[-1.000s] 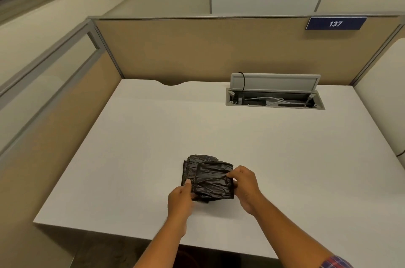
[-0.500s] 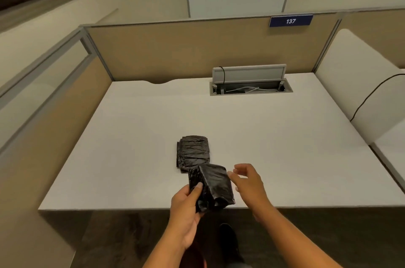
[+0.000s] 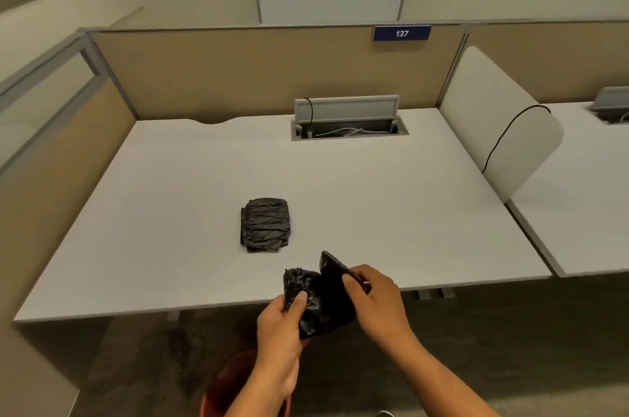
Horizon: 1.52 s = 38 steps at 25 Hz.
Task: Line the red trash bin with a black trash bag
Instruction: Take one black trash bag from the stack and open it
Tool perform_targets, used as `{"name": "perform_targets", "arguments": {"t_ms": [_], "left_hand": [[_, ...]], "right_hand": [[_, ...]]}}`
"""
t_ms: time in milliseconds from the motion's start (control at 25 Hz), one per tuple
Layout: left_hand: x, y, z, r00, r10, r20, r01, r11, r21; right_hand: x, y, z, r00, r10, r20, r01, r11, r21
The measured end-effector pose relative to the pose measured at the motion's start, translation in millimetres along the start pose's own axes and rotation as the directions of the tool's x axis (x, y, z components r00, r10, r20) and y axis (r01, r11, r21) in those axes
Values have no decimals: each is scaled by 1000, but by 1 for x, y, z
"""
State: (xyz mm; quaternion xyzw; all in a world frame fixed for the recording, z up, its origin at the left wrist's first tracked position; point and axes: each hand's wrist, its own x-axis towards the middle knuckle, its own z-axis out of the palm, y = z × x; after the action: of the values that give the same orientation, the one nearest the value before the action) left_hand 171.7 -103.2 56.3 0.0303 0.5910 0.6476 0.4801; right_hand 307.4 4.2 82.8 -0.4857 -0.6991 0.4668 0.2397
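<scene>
Both bare forearms reaching forward, left hand (image 3: 282,321) pinching with thumb on top, right hand (image 3: 376,297) gripping from the right, fingers curled
</scene>
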Motion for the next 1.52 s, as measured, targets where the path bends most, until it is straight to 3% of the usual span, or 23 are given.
{"name": "perform_targets", "arguments": {"t_ms": [240,440,520,600,760,880,1040,1240,1400,1520], "left_hand": [[-9,-8,15,997,-80,15,81,987,-138],[-23,-22,46,993,-110,49,116,979,-168],[-29,-29,63,993,-109,42,114,982,-152],[-36,-35,79,995,-95,21,97,986,-137],[-48,-43,103,997,-75,6,76,992,-99],[-59,-44,115,996,-93,7,93,992,-85],[-66,-43,117,995,-79,54,88,979,-184],[-68,-49,118,992,-64,112,86,975,-205],[-55,-60,101,998,-61,9,61,998,-18],[-46,-68,79,986,-77,-147,126,923,364]], "right_hand": [[19,53,-71,946,310,-97,-269,915,302],[24,97,-108,885,466,-10,-443,847,295],[18,97,-117,922,376,-88,-374,927,35],[4,83,-120,975,180,-133,-199,969,-144],[-30,35,-105,990,-41,134,68,977,-202],[-44,20,-97,972,-135,193,195,921,-337],[-52,25,-100,963,-204,178,256,899,-355],[-44,34,-111,992,-121,25,124,957,-262],[-31,46,-138,996,27,-80,-28,1000,-7],[-25,55,-154,986,137,-98,-119,977,175]]}}
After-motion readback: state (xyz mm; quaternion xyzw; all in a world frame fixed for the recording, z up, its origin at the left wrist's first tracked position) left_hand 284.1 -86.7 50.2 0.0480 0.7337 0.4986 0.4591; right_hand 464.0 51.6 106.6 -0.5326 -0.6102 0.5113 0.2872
